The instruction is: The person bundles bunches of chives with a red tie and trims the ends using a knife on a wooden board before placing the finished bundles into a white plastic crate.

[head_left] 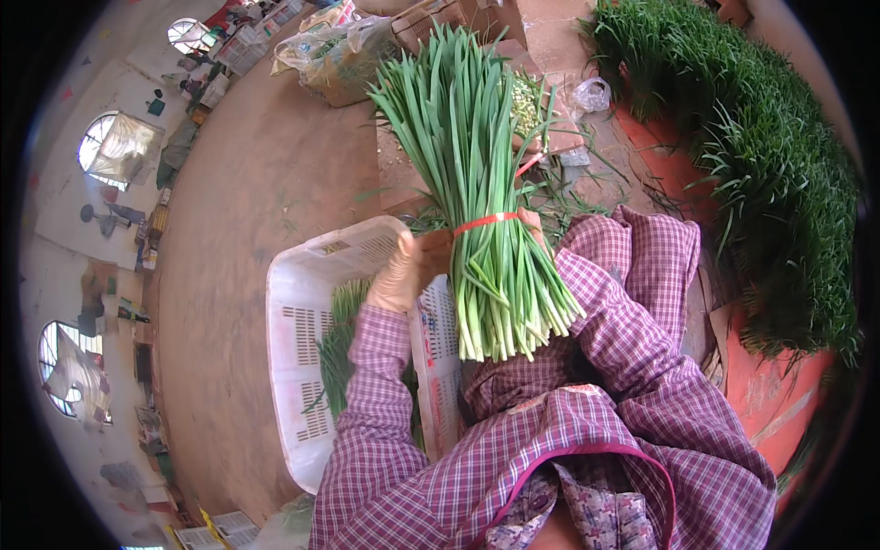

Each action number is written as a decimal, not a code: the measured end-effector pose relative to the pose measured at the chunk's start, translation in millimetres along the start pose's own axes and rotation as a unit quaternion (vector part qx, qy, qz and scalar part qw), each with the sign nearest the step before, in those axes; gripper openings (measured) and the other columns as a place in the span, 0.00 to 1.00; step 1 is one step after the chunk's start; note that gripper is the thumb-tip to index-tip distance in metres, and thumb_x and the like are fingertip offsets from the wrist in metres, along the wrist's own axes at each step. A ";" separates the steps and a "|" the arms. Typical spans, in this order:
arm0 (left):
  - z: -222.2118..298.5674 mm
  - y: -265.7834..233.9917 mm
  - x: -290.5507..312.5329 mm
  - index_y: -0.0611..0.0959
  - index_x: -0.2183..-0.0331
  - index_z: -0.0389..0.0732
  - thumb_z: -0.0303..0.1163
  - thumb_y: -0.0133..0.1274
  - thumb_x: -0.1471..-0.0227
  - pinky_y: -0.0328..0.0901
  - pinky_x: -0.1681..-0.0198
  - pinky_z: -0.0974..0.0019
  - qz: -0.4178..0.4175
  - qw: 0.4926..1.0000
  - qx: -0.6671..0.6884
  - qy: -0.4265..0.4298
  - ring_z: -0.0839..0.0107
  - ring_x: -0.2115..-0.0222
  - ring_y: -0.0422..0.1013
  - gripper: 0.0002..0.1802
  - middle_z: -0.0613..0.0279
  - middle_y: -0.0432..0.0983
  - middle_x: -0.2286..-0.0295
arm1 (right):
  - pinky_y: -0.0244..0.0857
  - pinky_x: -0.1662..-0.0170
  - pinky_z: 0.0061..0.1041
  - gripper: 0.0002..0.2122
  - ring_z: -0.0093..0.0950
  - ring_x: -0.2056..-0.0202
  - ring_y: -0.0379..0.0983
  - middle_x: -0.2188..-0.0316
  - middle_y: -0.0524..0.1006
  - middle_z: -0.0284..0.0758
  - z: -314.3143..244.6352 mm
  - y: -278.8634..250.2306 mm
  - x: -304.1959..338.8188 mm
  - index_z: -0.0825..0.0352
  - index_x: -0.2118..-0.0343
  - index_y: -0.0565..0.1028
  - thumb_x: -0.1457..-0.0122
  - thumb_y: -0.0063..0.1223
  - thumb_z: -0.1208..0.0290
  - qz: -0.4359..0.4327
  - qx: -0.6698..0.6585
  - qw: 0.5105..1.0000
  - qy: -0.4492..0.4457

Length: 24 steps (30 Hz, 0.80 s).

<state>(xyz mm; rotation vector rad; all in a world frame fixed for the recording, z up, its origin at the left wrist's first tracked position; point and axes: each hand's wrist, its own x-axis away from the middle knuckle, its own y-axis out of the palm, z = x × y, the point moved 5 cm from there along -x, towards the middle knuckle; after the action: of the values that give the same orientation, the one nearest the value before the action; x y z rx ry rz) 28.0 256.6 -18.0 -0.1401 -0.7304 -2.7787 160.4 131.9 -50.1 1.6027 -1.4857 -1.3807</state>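
Note:
A thick bunch of garlic chives [490, 266] is held up in front of me, green leaves pointing away and pale cut ends toward me. A red band [486, 223] circles its middle. My left hand [403, 273] is at the bunch's left side, thumb raised and fingers reaching in behind the stalks. On the other side my right hand [532, 226] grips the bunch near the band, mostly hidden by the stalks and my sleeve. Beneath my left forearm stands a white plastic crate [298, 385] with more chives [344, 339] inside.
A long heap of loose chives [770, 174] lies at the right on an orange-red sheet [779, 403]. Plastic bags [335, 55] and a cardboard box [431, 23] stand at the far side. Scattered leaves and trimmings [559, 192] lie beyond my right arm.

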 end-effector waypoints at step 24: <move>11.9 29.6 9.7 0.80 0.51 0.38 0.32 0.68 0.55 0.72 0.51 0.68 0.121 0.988 0.029 0.091 0.75 0.60 0.76 0.28 0.66 0.79 0.60 | 0.70 0.64 0.31 0.10 0.33 0.69 0.76 0.72 0.77 0.37 -80.5 149.2 -50.0 0.68 0.60 0.79 0.43 0.62 0.70 0.082 0.822 0.504 -0.251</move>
<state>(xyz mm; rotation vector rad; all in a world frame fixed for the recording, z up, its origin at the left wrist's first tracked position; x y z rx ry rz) 27.2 235.5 7.8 0.0350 -0.6964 -2.4970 184.8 124.1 124.8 1.6041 -3.7295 0.3097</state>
